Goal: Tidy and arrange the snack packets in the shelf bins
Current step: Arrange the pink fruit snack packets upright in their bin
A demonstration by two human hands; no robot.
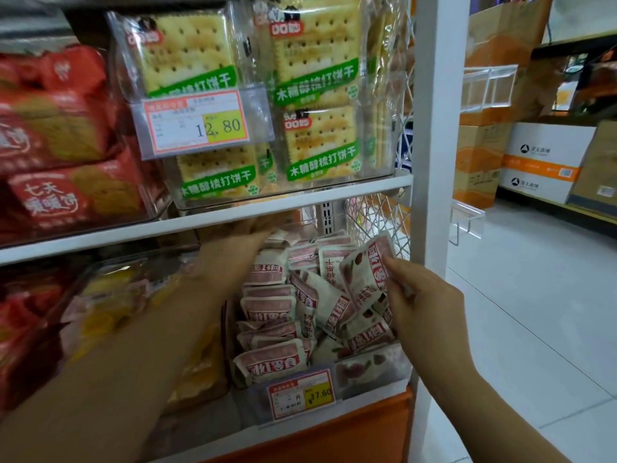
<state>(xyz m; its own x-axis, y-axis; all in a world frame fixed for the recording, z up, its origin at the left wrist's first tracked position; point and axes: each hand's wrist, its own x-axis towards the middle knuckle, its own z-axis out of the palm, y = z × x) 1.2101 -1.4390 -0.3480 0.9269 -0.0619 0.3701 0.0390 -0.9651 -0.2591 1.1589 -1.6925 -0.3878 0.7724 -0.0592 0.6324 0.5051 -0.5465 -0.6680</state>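
Over the lower bin, my right hand is pinching a packet in its fingers; my left hand's I cannot tell.

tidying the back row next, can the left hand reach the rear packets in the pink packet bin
Probably yes: the left hand reaches in under the upper shelf, right at the rear packets, with nothing visible between them.

Wide-angle head cam looks fwd & down, close to lower shelf bin, aisle floor at right.
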